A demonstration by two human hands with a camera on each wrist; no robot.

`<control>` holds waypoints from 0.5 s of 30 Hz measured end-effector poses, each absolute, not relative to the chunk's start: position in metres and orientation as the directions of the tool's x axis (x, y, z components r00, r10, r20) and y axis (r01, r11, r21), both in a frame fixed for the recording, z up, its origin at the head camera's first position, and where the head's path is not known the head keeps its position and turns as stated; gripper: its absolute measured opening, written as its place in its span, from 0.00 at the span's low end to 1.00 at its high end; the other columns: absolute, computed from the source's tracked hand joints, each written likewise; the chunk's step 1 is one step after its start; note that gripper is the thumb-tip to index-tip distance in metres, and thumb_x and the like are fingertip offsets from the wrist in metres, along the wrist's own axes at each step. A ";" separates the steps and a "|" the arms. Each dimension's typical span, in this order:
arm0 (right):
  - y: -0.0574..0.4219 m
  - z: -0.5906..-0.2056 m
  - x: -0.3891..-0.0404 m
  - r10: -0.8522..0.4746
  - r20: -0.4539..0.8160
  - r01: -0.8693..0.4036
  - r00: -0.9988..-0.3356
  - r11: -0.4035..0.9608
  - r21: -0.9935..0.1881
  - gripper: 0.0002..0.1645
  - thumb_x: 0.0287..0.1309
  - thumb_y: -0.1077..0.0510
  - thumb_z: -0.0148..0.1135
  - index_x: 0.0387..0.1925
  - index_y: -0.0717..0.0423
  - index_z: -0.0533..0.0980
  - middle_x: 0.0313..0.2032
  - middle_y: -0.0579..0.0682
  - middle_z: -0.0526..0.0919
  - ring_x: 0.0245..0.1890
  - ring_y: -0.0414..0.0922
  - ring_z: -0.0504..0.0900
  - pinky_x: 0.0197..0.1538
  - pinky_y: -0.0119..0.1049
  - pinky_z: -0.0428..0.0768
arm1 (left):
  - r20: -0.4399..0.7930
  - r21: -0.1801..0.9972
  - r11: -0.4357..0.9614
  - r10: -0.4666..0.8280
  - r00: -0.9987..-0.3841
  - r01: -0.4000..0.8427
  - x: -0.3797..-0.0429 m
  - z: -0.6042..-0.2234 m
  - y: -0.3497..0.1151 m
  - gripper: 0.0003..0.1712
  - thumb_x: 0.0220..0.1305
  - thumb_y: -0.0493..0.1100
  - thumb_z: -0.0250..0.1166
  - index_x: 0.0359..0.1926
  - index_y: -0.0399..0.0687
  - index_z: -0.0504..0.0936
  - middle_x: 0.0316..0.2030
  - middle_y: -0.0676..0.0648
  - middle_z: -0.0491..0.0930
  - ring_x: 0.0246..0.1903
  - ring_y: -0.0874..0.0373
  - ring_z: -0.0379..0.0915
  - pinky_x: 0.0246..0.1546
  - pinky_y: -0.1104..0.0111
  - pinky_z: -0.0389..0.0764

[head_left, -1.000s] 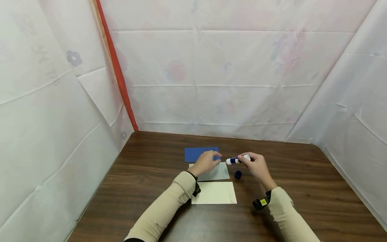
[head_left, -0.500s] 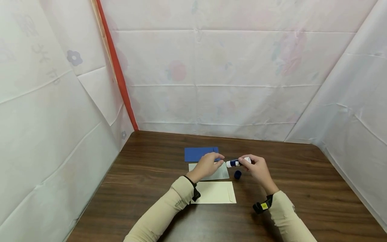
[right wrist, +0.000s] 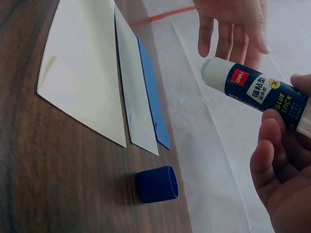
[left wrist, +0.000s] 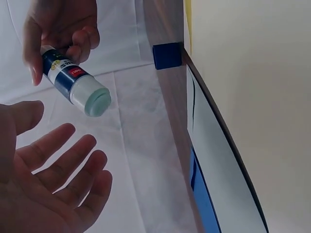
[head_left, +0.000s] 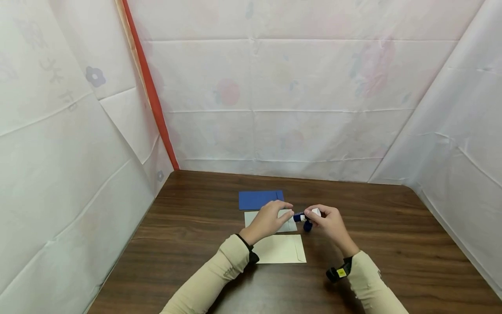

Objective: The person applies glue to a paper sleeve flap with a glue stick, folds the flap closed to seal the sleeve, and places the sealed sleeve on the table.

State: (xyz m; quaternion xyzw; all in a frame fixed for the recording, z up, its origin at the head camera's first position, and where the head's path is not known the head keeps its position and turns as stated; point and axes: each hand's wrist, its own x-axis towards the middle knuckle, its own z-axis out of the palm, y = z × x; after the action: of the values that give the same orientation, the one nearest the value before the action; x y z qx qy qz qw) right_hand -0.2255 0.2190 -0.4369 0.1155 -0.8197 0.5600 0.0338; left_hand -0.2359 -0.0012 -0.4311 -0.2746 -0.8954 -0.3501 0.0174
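Note:
My right hand (head_left: 328, 221) pinches a glue stick (right wrist: 262, 87), blue and white with a red label patch. Its cap is off, and the pale green tip points toward my left hand (head_left: 268, 219). That hand is held with spread, relaxed fingers beside the tip, holding nothing; in the left wrist view a gap shows between its fingers and the stick. The dark blue cap (right wrist: 156, 184) lies on the table below the glue stick. Under and near my left hand are a pale grey-green envelope (head_left: 251, 217) and a cream envelope (head_left: 280, 250).
A blue envelope (head_left: 256, 199) lies at the back of the row of envelopes, each with its flap side to the right. The brown wooden table (head_left: 188, 218) is enclosed by white sheets (head_left: 274, 87), with a red strip (head_left: 150, 87) at the left corner.
My right hand has brought the glue stick slightly down and toward me, so it now overlaps the cap in the head view. My left hand has moved a little right, nearer the stick.

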 end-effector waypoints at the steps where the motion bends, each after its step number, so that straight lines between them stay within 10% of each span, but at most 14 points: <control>1: 0.218 -0.437 -0.224 -0.151 0.184 -0.227 -0.971 0.352 -0.908 0.13 0.63 0.57 0.64 0.38 0.64 0.83 0.21 0.49 0.78 0.20 0.42 0.75 0.24 0.35 0.77 | 0.225 0.620 0.600 0.481 -0.848 0.505 -0.235 -0.431 -0.001 0.20 0.73 0.51 0.55 0.58 0.47 0.79 0.56 0.46 0.80 0.59 0.51 0.74 0.60 0.57 0.74; 15: 0.212 -0.435 -0.211 -0.202 0.192 -0.249 -0.960 0.312 -0.917 0.13 0.63 0.58 0.63 0.39 0.67 0.82 0.21 0.43 0.76 0.21 0.36 0.75 0.27 0.36 0.79 | 0.170 0.657 0.569 0.527 -0.833 0.495 -0.218 -0.434 -0.002 0.24 0.70 0.56 0.57 0.60 0.49 0.78 0.59 0.48 0.78 0.61 0.53 0.72 0.59 0.59 0.75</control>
State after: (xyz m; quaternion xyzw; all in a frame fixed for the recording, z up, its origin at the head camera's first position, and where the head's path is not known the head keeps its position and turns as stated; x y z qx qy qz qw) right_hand -0.2108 0.2120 -0.4355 0.1394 -0.8097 0.5697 0.0205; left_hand -0.2175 -0.0019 -0.4338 -0.2884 -0.8855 -0.3636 -0.0222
